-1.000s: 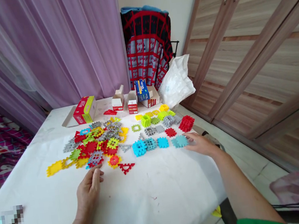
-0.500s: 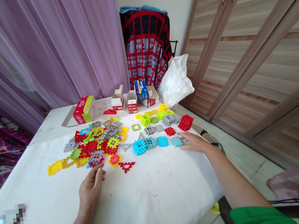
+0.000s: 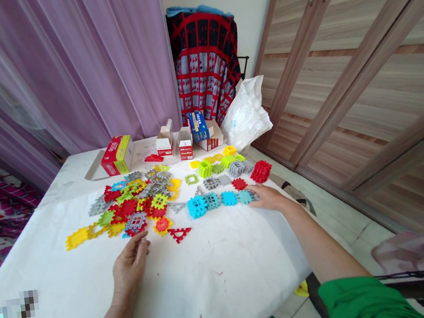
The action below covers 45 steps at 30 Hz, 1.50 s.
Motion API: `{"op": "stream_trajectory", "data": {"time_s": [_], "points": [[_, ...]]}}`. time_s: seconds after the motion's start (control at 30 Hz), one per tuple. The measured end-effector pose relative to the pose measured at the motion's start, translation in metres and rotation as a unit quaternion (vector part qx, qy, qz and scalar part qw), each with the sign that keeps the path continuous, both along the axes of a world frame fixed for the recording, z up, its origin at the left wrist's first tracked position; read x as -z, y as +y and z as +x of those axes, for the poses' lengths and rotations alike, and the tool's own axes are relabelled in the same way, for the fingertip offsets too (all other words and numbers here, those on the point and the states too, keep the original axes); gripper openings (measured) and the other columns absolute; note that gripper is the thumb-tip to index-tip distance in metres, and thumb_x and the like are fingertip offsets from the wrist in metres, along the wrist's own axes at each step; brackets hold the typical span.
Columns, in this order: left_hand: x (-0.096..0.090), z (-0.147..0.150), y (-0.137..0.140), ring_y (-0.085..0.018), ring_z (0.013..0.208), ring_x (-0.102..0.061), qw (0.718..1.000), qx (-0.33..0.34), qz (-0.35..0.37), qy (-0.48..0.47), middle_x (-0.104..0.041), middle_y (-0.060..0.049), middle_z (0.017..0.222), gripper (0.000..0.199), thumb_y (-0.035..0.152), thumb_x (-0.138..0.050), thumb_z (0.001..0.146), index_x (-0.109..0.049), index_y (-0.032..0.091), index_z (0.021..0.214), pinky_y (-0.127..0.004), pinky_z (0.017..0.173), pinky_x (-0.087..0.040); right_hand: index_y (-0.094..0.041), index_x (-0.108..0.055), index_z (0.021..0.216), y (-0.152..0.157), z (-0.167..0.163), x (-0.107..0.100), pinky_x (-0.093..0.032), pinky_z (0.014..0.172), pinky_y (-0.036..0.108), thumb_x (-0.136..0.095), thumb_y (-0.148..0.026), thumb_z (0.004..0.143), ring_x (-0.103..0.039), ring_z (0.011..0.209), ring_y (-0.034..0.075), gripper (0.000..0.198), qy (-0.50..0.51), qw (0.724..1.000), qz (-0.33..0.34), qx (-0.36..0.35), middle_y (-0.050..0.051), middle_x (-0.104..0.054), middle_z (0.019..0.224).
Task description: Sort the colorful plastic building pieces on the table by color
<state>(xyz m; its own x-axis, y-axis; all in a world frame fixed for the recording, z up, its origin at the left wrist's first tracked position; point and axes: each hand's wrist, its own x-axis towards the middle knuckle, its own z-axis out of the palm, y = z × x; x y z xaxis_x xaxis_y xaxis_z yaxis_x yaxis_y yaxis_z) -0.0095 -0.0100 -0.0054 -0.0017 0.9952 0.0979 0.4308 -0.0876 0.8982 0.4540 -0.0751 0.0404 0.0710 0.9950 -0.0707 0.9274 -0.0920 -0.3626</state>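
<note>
My right hand (image 3: 267, 196) rests at the right end of a row of blue square interlocking pieces. Its fingers grip the right edge of a teal piece (image 3: 245, 197), which lies beside a bright blue piece (image 3: 229, 198). Further left in the row are a teal window-frame piece (image 3: 212, 200) and a blue stack (image 3: 196, 207). My left hand (image 3: 131, 257) lies on the table with loosely curled fingers, thumb apart, and nothing visible in it. Just ahead of its fingertips is a mixed pile of pieces (image 3: 128, 208), with a red triangular piece (image 3: 180, 234) to the right.
Behind my right hand stand a red stack (image 3: 261, 171), grey pieces (image 3: 237, 168), and green and yellow pieces. Several small boxes (image 3: 186, 150), a larger red-yellow box (image 3: 117, 155) and a white plastic bag (image 3: 245, 114) line the back of the white-covered table (image 3: 195, 283).
My right hand has slid the teal piece leftward, closing the gap to the bright blue piece. My left hand has stayed almost still. The view has shifted slightly.
</note>
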Motion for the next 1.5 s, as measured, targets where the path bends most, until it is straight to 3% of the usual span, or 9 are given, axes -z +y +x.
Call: {"op": "stream_trajectory", "data": {"time_s": [0.47,0.7,0.83,0.93,1.03,1.27,1.5], "points": [[-0.006,0.003,-0.002,-0.018,0.066,-0.067,1.0,-0.004,-0.005,-0.001,-0.072,-0.005,0.074,0.059,0.064,-0.054,0.073,-0.068,0.016,0.105,-0.031,0.067,-0.056,-0.018,-0.061,0.121,-0.001,0.004,0.007,-0.051,0.084,0.032,-0.07,-0.028,0.067,-0.066,0.093,0.023,0.056,0.089,0.996,-0.001,0.026,0.009,-0.07,0.109],[-0.002,0.002,-0.002,-0.018,0.065,-0.067,1.0,-0.004,0.002,-0.007,-0.072,-0.005,0.075,0.056,0.063,-0.054,0.075,-0.068,0.018,0.104,-0.031,0.066,-0.055,-0.022,-0.059,0.126,-0.005,0.004,0.009,-0.053,0.081,0.033,-0.072,-0.026,0.064,-0.066,0.09,0.022,0.063,0.151,0.988,0.019,0.035,0.006,-0.07,0.108],[-0.002,0.004,-0.005,-0.018,0.067,-0.067,1.0,-0.003,0.001,-0.023,-0.072,-0.004,0.075,0.051,0.059,-0.053,0.077,-0.068,0.018,0.104,-0.031,0.067,-0.055,-0.019,-0.057,0.129,-0.013,0.004,0.035,-0.053,0.082,0.036,-0.075,-0.039,0.061,-0.064,0.088,0.022,0.073,0.194,0.968,0.092,0.13,0.009,-0.068,0.107],[-0.001,0.005,-0.005,-0.018,0.067,-0.067,0.999,0.001,0.004,-0.034,-0.071,-0.003,0.073,0.047,0.056,-0.052,0.078,-0.069,0.019,0.101,-0.03,0.066,-0.054,-0.017,-0.056,0.131,-0.019,-0.001,0.058,-0.053,0.08,0.035,-0.07,-0.053,0.066,-0.064,0.088,0.022,0.075,0.242,0.927,0.183,0.218,0.011,-0.066,0.111],[0.002,0.005,-0.005,-0.017,0.065,-0.066,0.999,0.005,0.008,-0.039,-0.07,-0.002,0.072,0.043,0.053,-0.052,0.078,-0.069,0.02,0.1,-0.029,0.065,-0.053,-0.017,-0.06,0.125,-0.022,-0.006,0.067,-0.053,0.079,0.035,-0.061,-0.059,0.071,-0.065,0.086,0.023,0.068,0.256,0.891,0.241,0.288,0.01,-0.069,0.105],[0.001,0.007,-0.002,-0.014,0.054,-0.059,0.996,0.001,-0.001,-0.088,-0.066,-0.001,0.067,0.045,0.057,-0.052,0.077,-0.068,0.019,0.094,-0.027,0.057,-0.049,-0.017,-0.073,0.104,-0.019,-0.015,0.053,-0.052,0.079,0.039,-0.052,-0.056,0.071,-0.066,0.084,0.03,0.056,0.133,0.9,0.232,0.344,0.013,-0.074,0.09],[-0.009,0.007,-0.001,-0.012,0.05,-0.057,0.988,-0.036,-0.025,-0.151,-0.062,0.0,0.065,0.052,0.066,-0.054,0.073,-0.065,0.018,0.09,-0.023,0.046,-0.043,-0.02,-0.075,0.102,-0.008,-0.001,0.067,-0.051,0.073,0.04,-0.048,-0.052,0.078,-0.068,0.084,0.032,0.049,0.114,0.881,0.252,0.384,0.013,-0.075,0.086]]}}
